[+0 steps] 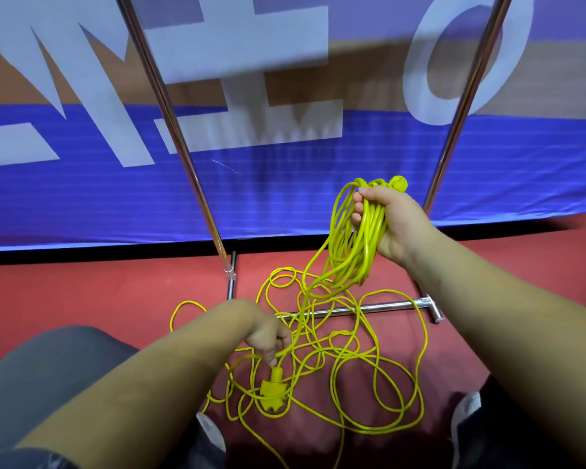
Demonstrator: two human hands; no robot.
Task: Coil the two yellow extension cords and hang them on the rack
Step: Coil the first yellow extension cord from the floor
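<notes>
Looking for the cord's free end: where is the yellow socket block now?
Head view, low centre: the socket block is just below the left hand, amid the loose yellow cord on the red floor.

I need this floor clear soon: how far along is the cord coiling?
Done: several loops are gathered in the right hand. In hand: the left hand pinches the loose yellow cord just above its socket end. Left: the rest lies tangled on the red floor; nothing hangs on the rack in view.

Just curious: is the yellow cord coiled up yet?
Partly: the right hand grips a bundle of loops; the loose cord lies tangled on the red floor.
</notes>
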